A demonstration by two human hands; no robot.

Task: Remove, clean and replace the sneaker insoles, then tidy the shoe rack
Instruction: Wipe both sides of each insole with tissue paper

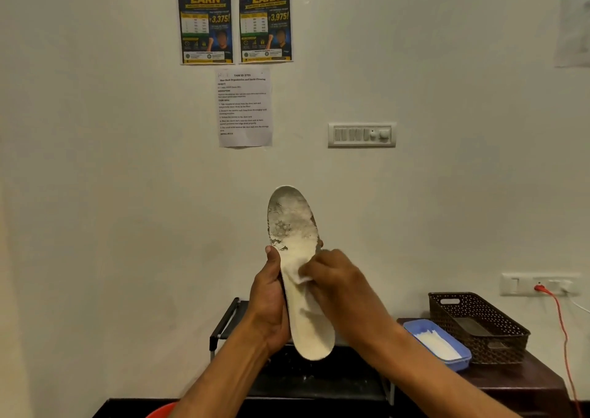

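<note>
Plain wall [127, 194] behind; left hand [269, 302] grips the insole [308, 322] upright, right hand [335, 280] pinches a wipe [305, 278] on it. Mid-clean, grubby toe end [287, 216] probably next.

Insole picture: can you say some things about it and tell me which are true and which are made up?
1. The left hand holds the insole. True.
2. The insole's top end is clean. False: it has grey, dirty patches.
3. The right hand holds a white wipe on the insole. True.
4. The blue tray sits inside the basket. False: it sits beside the basket on the table.
</note>
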